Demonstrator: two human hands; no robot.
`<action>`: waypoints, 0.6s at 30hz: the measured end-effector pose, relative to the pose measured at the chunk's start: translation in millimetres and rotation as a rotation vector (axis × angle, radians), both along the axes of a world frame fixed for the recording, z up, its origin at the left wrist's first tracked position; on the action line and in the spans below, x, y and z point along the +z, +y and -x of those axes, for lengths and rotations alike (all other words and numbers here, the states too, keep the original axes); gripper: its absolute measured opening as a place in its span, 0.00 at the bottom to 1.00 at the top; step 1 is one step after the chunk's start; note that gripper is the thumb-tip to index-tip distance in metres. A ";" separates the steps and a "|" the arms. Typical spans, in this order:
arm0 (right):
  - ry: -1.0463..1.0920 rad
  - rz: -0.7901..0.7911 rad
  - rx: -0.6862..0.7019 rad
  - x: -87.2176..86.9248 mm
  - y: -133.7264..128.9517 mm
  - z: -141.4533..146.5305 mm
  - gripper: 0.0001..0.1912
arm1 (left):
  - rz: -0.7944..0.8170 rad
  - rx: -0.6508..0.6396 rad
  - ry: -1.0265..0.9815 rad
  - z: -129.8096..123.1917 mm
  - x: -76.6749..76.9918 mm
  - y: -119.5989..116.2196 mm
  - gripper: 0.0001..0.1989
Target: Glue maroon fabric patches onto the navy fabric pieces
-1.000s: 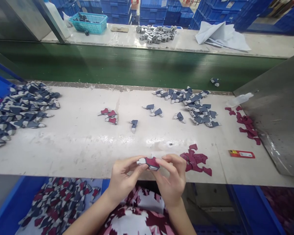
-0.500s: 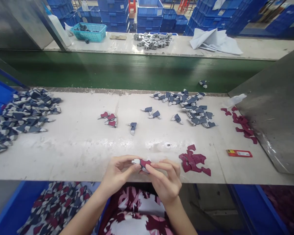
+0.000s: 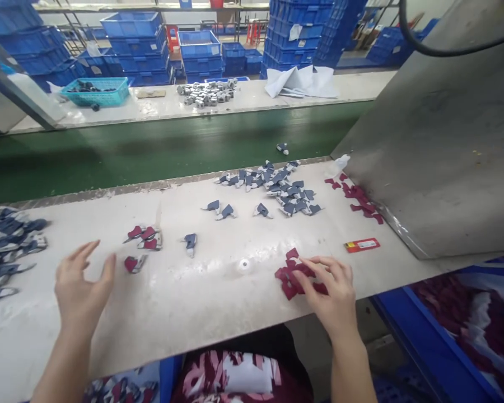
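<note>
My left hand is open over the left part of the table, its thumb and fingers spread and nothing between them. Just right of it lies a small grey-and-white part with a maroon face. Three similar maroon-faced parts lie together behind that one. My right hand reaches down to a small pile of flat maroon pieces. Its thumb and index finger are apart at the pile, with maroon pieces showing between them. The hand hides part of the pile.
Blue-grey-faced parts form a heap at left and a cluster at back centre; a few lie singly. More maroon pieces lie by the metal panel. A red packet and a white bottle are near my right hand.
My hands have parted. The maroon-faced part they held now lies near the other three. My left hand has moved left, my right hand to the maroon pile; the view has turned right.
</note>
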State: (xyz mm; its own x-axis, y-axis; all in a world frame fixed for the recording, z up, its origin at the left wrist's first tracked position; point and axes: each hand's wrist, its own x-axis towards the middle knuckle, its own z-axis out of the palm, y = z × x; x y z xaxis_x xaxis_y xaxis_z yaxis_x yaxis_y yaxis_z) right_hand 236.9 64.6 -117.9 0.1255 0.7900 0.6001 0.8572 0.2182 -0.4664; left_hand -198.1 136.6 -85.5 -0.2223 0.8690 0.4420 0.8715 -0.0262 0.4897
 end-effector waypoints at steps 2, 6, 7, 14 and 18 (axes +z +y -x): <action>0.030 0.046 0.125 2.8 -1.1 9.2 0.05 | -0.066 0.046 0.005 -19.4 17.2 24.2 0.23; 0.019 0.157 0.401 2.7 1.8 48.3 0.08 | -0.145 -0.241 0.062 -78.6 42.0 110.2 0.21; 0.008 0.178 0.444 1.6 3.7 57.1 0.12 | -0.211 -0.286 0.094 -96.9 44.7 137.3 0.19; -0.074 0.172 0.465 -10.8 15.2 75.5 0.25 | 0.113 -0.781 0.637 -253.0 39.0 293.9 0.29; 0.010 0.109 0.409 -29.3 12.5 72.1 0.25 | 0.167 -0.868 0.711 -326.5 22.7 325.7 0.31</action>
